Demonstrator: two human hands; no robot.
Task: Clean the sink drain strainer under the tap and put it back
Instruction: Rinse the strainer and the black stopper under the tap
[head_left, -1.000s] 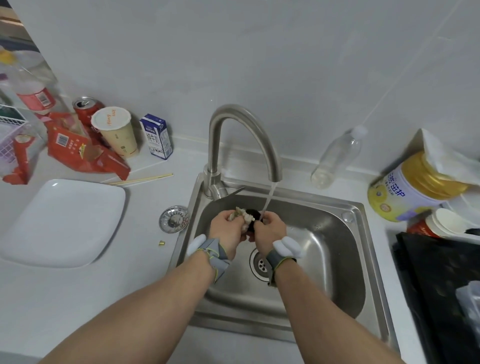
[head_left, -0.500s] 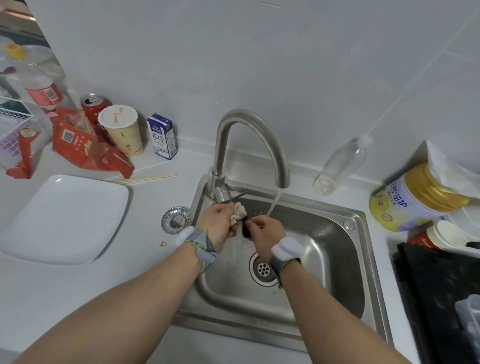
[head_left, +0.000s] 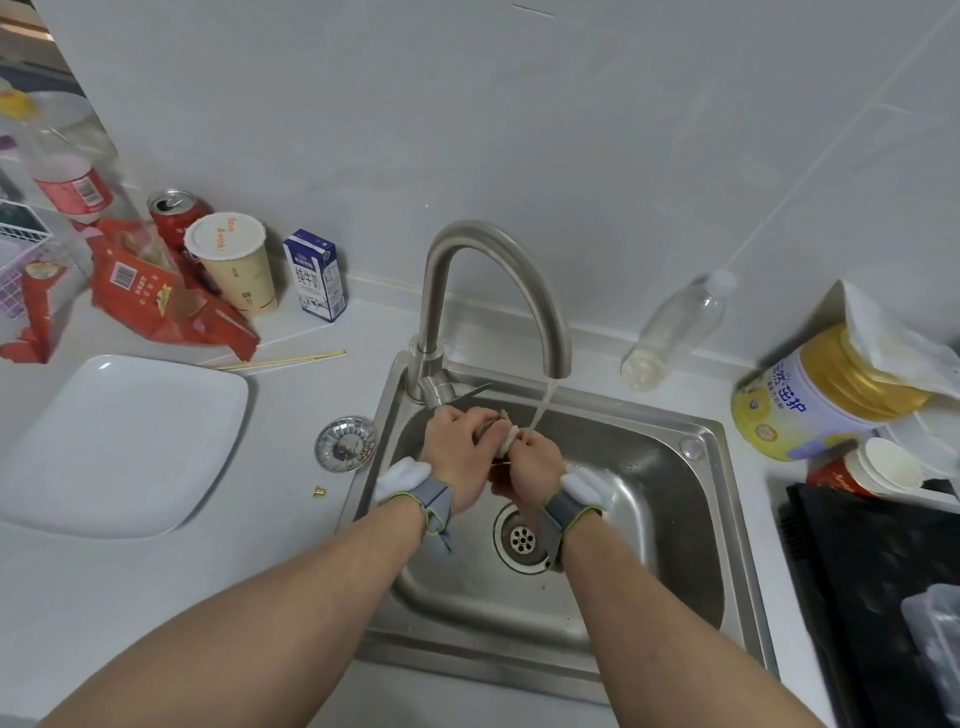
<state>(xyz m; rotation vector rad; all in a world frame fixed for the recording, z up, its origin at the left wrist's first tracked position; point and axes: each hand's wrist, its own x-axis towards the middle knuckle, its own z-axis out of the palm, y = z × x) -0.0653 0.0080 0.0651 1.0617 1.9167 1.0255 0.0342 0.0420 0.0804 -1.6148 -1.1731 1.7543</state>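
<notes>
Both my hands meet over the steel sink (head_left: 691, 525), under the thin stream from the curved tap (head_left: 498, 249). My left hand (head_left: 457, 447) is curled around a pale wet rag (head_left: 506, 436). Pressed against it, my right hand (head_left: 535, 462) grips a small dark part that the fingers almost fully hide. Water lands on the fingers of the right hand. A round metal drain strainer (head_left: 345, 444) lies on the counter just left of the sink rim. The drain hole (head_left: 522, 538) below my wrists is uncovered.
A white square plate (head_left: 114, 441) lies at the left, with chopsticks (head_left: 280, 360), a red wrapper (head_left: 156, 301), a can, a paper cup (head_left: 234, 265) and a milk carton (head_left: 316, 273) behind. A small brass bit (head_left: 318, 491) lies near the strainer. At the right are a clear bottle (head_left: 680, 327), a yellow tin (head_left: 810, 400) and a black tray (head_left: 883, 597).
My hands drew apart half a second ago, rag in the left and dark part in the right. They have now come together again under the stream. The view shifted slightly.
</notes>
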